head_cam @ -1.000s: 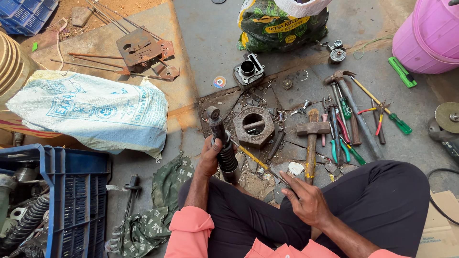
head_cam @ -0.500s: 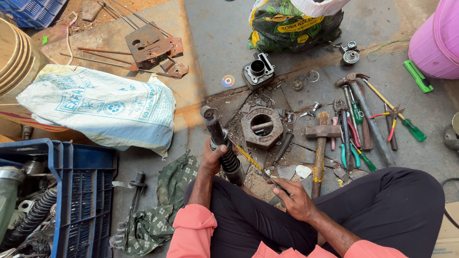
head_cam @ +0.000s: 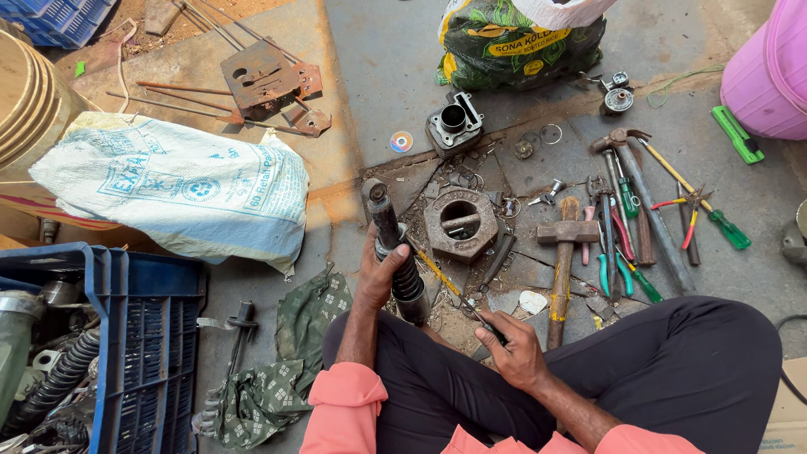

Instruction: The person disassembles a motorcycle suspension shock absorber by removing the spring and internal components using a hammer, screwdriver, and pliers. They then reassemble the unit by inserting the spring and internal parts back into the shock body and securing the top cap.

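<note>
Lying at your left is a white woven sack with blue print (head_cam: 176, 189); a green printed bag (head_cam: 513, 38) stands ahead. Your left hand (head_cam: 380, 273) grips the dark, greasy shock absorber with black ribbed boot (head_cam: 395, 252) upright on the floor, before your knees. Your right hand (head_cam: 513, 340) clasps a thin yellow-handled tool (head_cam: 450, 290).

Dull, greasy black metal under my left hand (head_cam: 380, 271): the shock absorber (head_cam: 395, 256). Rusty, rough iron on the hexagonal block (head_cam: 460, 224). Worn wood on the hammer handle (head_cam: 561, 277). Glossy plastic on the blue crate (head_cam: 139, 324).
</note>
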